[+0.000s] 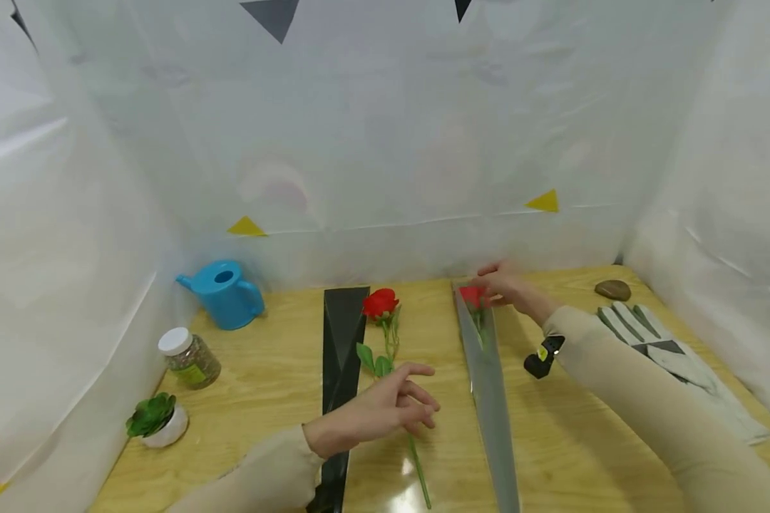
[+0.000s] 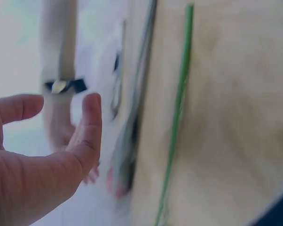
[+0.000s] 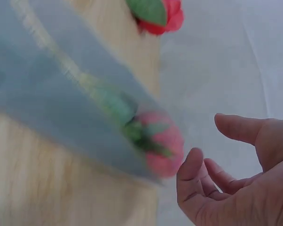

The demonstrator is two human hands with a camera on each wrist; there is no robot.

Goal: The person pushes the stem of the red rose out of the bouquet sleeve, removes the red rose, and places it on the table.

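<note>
A red rose (image 1: pixel 380 303) lies on the wooden table (image 1: pixel 269 385), its green stem (image 1: pixel 418 470) running toward me. My left hand (image 1: pixel 417 399) hovers over that stem with relaxed fingers, holding nothing. In the left wrist view the left hand (image 2: pixel 64 103) is open and apart from the stem (image 2: pixel 179 108). A second rose (image 1: pixel 473 296) sits inside a long grey sleeve (image 1: pixel 488 385). My right hand (image 1: pixel 490 281) is at that bloom, at the sleeve's far end. In the right wrist view the right hand (image 3: pixel 209 139) is loosely curled beside the sleeved rose (image 3: pixel 162 141), gripping nothing.
A black sleeve (image 1: pixel 341 349) lies left of the loose rose. A blue watering can (image 1: pixel 224 292), a white-lidded jar (image 1: pixel 189 358) and a small potted succulent (image 1: pixel 154 420) stand at the left. A stone (image 1: pixel 612 289) and grey-white gloves (image 1: pixel 667 356) lie right. White sheeting walls the table in.
</note>
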